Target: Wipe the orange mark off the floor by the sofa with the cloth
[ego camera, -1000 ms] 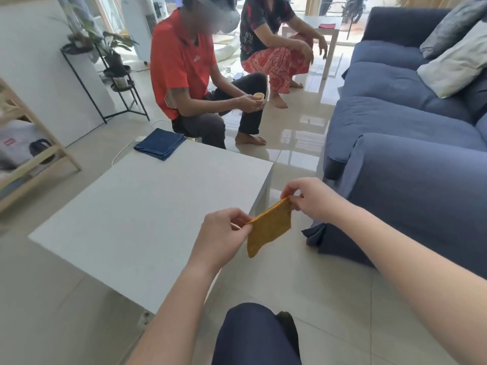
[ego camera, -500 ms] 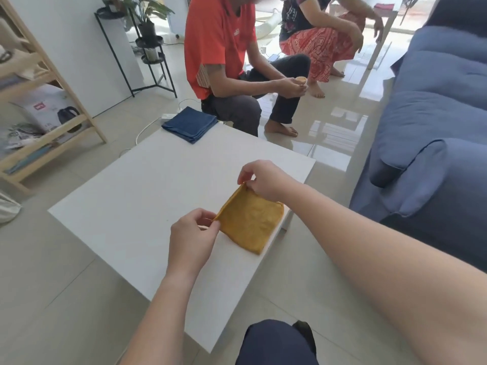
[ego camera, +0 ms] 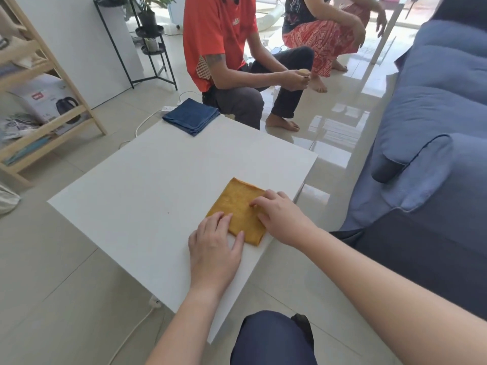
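Now both flat, open hands, left hand (ego camera: 214, 242) and right hand (ego camera: 278, 213), press the cloth (ego camera: 238, 208) onto the table (ego camera: 147, 185).

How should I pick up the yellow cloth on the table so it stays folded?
Probably best to pinch the yellow cloth at its near corner, close to the white table edge, coming from your side. It lies flat and folded, so a pinch there should catch all the layers. The left hand and right hand rest flat on it now, not gripping.
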A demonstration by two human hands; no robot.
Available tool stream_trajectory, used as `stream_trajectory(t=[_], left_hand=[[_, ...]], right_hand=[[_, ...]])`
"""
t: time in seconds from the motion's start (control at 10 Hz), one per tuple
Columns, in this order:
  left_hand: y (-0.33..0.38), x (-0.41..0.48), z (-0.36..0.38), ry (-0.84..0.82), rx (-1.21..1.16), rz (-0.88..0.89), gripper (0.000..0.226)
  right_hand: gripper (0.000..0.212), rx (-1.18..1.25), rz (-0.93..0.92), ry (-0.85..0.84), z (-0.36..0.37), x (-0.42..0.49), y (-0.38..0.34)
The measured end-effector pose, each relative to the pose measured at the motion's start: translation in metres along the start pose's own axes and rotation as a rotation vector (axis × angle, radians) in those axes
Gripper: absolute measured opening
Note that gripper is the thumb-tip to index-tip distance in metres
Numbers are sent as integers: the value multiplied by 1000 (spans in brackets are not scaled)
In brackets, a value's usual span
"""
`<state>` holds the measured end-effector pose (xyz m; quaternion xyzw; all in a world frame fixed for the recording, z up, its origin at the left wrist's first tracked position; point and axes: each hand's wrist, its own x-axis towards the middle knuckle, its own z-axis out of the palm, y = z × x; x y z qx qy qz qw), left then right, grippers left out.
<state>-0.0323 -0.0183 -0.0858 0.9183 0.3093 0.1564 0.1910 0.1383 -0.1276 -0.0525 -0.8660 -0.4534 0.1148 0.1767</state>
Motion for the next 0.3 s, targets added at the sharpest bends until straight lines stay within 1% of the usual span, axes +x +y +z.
stream_trajectory(t=[0.1,0.2,0.3], left_hand=[[3,2,-3,-45,-5,-20,49],[7,-2,-9,-112,-72,-55,55],[19,-22,-30,-116,-231,-102,52]], right_hand=[[39,49,17,-44,-7,-5,-6],[42,150,30,-28,-30,-19,-11],[26,304,101,30,-72,-57,-7]])
